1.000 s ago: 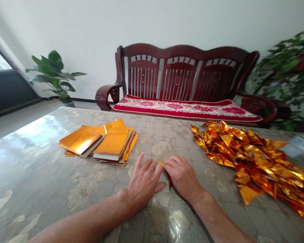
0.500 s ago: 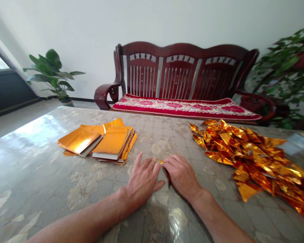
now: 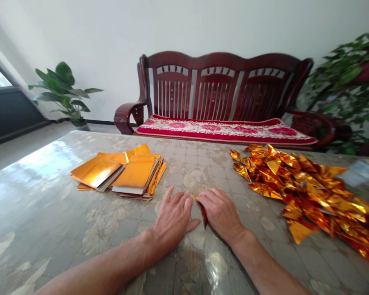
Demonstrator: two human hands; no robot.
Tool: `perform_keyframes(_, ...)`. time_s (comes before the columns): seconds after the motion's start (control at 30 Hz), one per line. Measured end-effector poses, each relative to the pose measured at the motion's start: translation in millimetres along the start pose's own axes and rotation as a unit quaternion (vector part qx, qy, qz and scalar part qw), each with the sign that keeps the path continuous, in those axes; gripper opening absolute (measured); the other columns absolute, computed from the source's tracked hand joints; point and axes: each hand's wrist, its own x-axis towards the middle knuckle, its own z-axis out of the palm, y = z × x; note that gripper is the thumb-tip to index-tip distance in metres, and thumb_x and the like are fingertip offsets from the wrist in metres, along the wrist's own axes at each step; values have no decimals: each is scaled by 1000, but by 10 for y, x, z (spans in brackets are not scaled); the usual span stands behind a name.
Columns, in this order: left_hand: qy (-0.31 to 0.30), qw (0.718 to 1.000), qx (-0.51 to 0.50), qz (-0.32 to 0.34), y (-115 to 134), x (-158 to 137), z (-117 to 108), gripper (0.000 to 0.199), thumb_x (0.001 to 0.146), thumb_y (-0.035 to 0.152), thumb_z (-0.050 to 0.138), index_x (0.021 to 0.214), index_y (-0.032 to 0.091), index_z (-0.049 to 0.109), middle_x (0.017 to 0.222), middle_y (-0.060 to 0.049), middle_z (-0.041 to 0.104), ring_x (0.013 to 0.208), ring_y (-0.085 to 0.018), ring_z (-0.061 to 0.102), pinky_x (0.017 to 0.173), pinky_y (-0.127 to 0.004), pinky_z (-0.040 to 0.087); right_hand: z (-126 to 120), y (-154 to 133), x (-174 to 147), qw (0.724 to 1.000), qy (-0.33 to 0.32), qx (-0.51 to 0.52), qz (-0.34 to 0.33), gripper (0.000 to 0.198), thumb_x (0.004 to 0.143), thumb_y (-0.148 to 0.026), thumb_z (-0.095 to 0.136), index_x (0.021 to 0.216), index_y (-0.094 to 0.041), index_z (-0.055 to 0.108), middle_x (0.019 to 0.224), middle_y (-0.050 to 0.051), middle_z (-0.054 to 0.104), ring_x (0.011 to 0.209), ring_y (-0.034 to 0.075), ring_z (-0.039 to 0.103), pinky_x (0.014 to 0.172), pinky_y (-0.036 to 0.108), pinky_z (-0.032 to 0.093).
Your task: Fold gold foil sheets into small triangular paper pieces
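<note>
1. Head view, left hand [image 3: 173,213]: the fingers are loosely spread, thumb well apart from them, with no grip visible; whether the fingertips press the paper's far end, I cannot tell.
2. Head view, right hand [image 3: 222,209]: the fingers are bent close together over a narrow piece of shiny orange-gold foil paper [image 3: 204,217], apparently pinching it. It lies between the hands, mostly hidden.
3. Head view, risks: uneven pressure from the two hands could set a crease askew; a hard pinch could tear the foil. The glossy, patterned tabletop [image 3: 49,229] may let the paper slide. A rightward elbow swing could crush the loose heap of crumpled-looking gold foil shapes [image 3: 295,176]; the left could scatter the untidy flat orange-gold sheets [image 3: 135,170].
</note>
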Motion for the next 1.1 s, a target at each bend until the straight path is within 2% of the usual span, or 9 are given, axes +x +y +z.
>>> perform_keyframes(0.2, -3, 1000, -7, -19, -8, 4, -25, 48, 81, 48, 69, 115, 16, 56, 120, -10, 62, 114, -28, 55, 113, -54, 26, 13, -11, -10, 1000, 8, -9, 7, 9, 91, -15, 60, 91, -20, 68, 87, 3, 66, 87, 20, 53, 82, 32, 40)
perform_keyframes(0.37, -10, 999, -3, -34, -20, 28, -65, 55, 78, 51, 69, 118, 16, 56, 114, -9, 60, 108, -29, 55, 109, -51, 31, 17, -12, -8, 1000, 8, -16, 10, 9, 90, -14, 62, 94, -20, 68, 86, 2, 65, 87, 20, 53, 81, 32, 39)
perform_keyframes(0.63, -20, 999, 4, -34, -37, 60, -105, 57, 78, 56, 66, 120, 19, 56, 113, -9, 57, 107, -30, 51, 106, -50, 34, 9, -26, -3, 1000, 3, -22, 1, 8, 90, -15, 61, 88, -20, 67, 87, 2, 65, 88, 20, 52, 80, 32, 38)
perform_keyframes(1.1, -19, 999, 40, -25, -7, 87, -104, 46, 79, 52, 63, 109, 17, 59, 102, -8, 58, 100, -29, 51, 102, -48, 35, -13, -36, 5, 999, -1, -38, -14, 11, 92, -17, 60, 86, -21, 68, 85, 2, 64, 86, 19, 51, 78, 31, 37)
